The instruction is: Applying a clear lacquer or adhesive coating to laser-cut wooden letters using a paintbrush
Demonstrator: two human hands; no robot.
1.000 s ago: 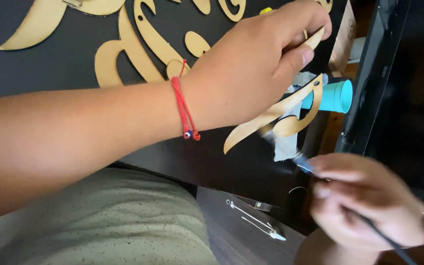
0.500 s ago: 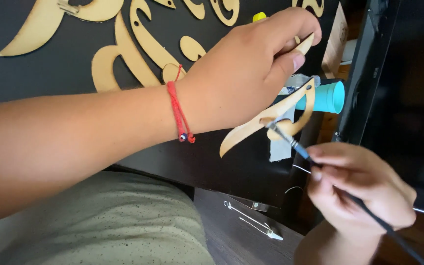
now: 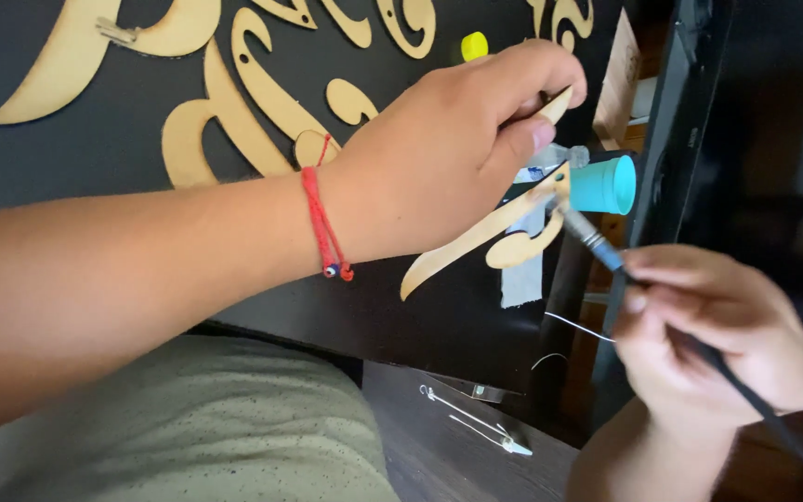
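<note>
My left hand (image 3: 457,158), a red string bracelet (image 3: 322,228) on its wrist, pinches a curly light-wood cutout (image 3: 476,244) and holds it up in front of a black board (image 3: 95,158). My right hand (image 3: 713,335) grips a thin paintbrush (image 3: 592,237) with a black handle and metal ferrule. The brush tip touches the upper right part of the cutout, just beside a teal cup (image 3: 603,184).
More wooden script cutouts (image 3: 234,84) lie on the black board. A yellow cap (image 3: 474,45) shows behind my left fingers. Metal tweezers (image 3: 476,423) rest on the dark table below. A thin wire (image 3: 578,327) and a white strip (image 3: 522,279) hang near the board's edge.
My right hand has risen and brought the brush tip up from below to the wooden cutout. My left hand kept its hold and barely shifted.
</note>
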